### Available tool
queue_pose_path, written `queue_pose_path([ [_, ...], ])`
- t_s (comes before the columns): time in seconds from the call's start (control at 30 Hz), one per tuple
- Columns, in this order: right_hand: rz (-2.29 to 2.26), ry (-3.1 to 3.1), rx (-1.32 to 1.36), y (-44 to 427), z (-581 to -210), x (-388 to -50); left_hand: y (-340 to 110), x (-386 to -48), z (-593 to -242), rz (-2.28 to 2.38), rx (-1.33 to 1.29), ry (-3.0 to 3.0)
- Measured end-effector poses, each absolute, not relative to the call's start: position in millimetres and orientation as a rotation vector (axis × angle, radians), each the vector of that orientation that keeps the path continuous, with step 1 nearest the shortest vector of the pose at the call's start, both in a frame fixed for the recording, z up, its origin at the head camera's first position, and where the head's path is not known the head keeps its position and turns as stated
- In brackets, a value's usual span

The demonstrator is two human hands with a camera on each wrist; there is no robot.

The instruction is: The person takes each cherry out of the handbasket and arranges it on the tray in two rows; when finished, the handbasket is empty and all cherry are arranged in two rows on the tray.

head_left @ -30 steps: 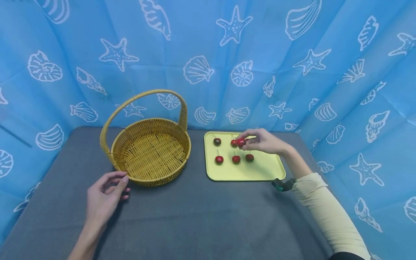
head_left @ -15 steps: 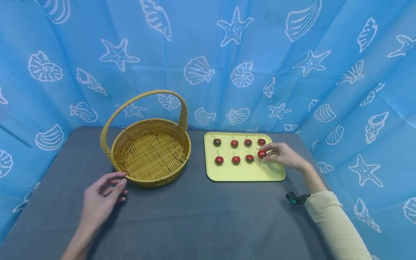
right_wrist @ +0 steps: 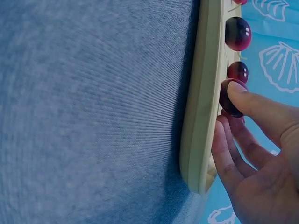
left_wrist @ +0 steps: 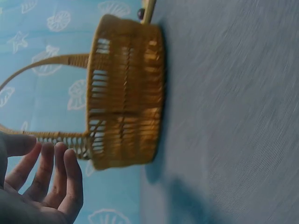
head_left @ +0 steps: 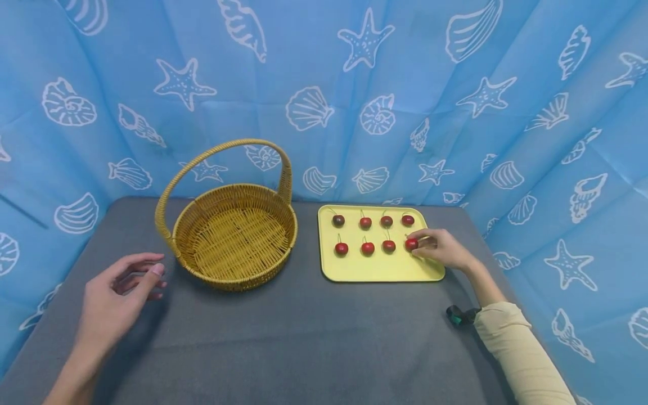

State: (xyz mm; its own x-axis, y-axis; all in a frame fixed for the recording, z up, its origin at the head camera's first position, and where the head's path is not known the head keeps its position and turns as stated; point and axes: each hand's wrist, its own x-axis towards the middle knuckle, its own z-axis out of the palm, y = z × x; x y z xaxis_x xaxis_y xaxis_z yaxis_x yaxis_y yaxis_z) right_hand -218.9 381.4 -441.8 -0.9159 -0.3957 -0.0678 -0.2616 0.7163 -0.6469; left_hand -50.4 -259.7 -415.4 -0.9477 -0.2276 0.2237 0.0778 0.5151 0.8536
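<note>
On a yellow tray several cherries lie in two rows, stems mostly pointing back. At the right end of the front row, my right hand pinches a red cherry between thumb and fingers. In the right wrist view my thumb presses the near side of this cherry, just above the tray's rim; whether it touches the tray is hidden. My left hand, loosely bent and holding nothing, hovers left of the yellow wicker basket. A gap shows between its fingertips and the basket wall in the head view.
The basket's tall handle arches over its left and back sides. A grey cloth covers the table. Behind hangs a blue curtain printed with shells and starfish. A dark strap sits at my right wrist.
My right hand has carried the cherry from above the back row to the front row's right end. My left hand has drawn away from the basket rim, leftward.
</note>
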Motion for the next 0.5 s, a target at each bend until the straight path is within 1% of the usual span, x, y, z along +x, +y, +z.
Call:
queue_pose_path([
  [0.27, -0.989, 2.712, -0.572, 383.9, -435.6, -216.9, -280.9, -58.4, -397.0, -1.267, 0.067, -2.405],
  [0.5, -0.973, 2.694, -0.54, 389.0, -425.1, -214.1, -292.8, -67.4, -379.3, -1.127, 0.03, -2.435],
])
